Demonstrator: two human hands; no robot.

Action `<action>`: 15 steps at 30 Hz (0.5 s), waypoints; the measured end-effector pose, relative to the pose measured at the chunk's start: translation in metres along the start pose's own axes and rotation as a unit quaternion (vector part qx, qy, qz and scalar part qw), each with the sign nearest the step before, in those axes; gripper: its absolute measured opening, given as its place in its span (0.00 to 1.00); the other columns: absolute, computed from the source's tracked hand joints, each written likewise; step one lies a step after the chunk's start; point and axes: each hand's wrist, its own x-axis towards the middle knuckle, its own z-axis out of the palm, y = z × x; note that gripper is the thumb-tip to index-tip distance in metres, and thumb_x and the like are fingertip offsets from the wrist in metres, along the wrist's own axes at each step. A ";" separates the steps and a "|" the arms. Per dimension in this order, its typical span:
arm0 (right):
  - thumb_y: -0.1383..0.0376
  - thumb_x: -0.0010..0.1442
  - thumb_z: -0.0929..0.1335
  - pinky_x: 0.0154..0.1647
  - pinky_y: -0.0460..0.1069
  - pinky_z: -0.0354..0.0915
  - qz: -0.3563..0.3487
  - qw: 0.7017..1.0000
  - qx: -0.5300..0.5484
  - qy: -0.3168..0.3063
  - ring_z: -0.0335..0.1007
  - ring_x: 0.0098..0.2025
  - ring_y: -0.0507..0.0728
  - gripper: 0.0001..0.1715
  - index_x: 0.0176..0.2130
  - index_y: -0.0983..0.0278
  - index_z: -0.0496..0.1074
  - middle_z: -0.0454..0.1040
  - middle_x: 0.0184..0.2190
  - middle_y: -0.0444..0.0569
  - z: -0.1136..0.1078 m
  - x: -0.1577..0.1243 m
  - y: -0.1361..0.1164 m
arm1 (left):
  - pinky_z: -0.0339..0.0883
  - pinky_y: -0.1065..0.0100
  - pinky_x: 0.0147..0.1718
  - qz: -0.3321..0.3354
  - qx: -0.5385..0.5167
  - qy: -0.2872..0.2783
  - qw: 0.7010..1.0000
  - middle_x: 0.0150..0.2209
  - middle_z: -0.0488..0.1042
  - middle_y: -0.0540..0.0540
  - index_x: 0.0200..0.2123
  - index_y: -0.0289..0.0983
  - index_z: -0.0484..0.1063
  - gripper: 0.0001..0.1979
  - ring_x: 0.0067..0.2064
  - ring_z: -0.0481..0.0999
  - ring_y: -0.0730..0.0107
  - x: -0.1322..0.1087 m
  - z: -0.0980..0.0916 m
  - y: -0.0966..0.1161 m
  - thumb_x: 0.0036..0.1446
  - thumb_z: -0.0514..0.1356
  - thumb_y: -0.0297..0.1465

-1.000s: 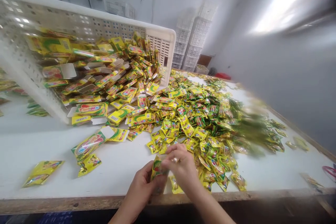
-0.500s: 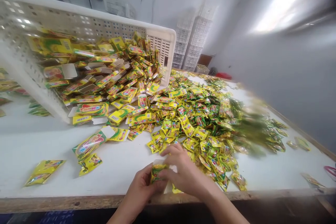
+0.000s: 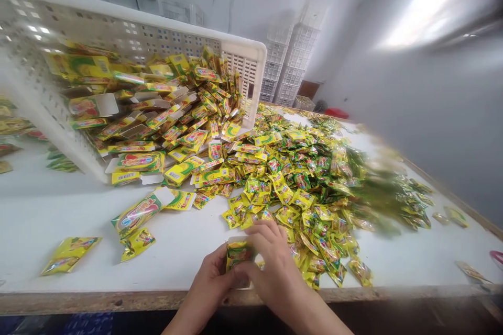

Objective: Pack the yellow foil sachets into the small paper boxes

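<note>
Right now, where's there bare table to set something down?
Bare tabletop shows between your left hand and the two loose packets; another patch, front right, lies between the packet pile and a flat piece. It's crowded inside the white crate and just beyond your right hand.

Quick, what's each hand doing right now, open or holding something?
Left hand: closed, holding a small yellow-green pack.
Right hand: curled at that pack; whether it grips cannot be told.

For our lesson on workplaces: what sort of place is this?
Probably a packing workshop: a crate full of small boxes, a heap of packets on the table, and stacked crates behind.
</note>
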 end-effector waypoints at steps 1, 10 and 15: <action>0.76 0.49 0.74 0.54 0.59 0.59 -0.001 1.000 0.006 0.005 0.65 0.51 0.63 0.22 0.43 0.59 0.73 0.75 0.45 0.48 -0.002 0.001 0.000 | 0.67 0.66 0.39 0.001 0.009 -0.001 1.000 0.32 0.77 0.49 0.38 0.37 0.77 0.12 0.38 0.72 0.62 0.000 0.001 0.000 0.50 0.69 0.35; 0.68 0.57 0.74 0.56 0.63 0.60 -0.011 0.999 0.001 -0.053 0.61 0.58 0.66 0.05 0.31 0.57 0.80 0.75 0.50 0.48 0.010 -0.007 0.016 | 0.67 0.66 0.42 0.040 0.079 -0.007 0.996 0.36 0.77 0.48 0.37 0.36 0.76 0.08 0.42 0.73 0.60 0.004 -0.003 -0.011 0.54 0.66 0.33; 0.63 0.63 0.69 0.51 0.57 0.66 0.053 0.991 0.120 0.024 0.69 0.49 0.61 0.07 0.37 0.56 0.80 0.77 0.43 0.51 0.003 -0.015 0.025 | 0.67 0.62 0.48 0.009 0.079 -0.007 0.997 0.42 0.79 0.46 0.45 0.39 0.77 0.14 0.47 0.74 0.55 -0.002 -0.007 -0.006 0.56 0.65 0.37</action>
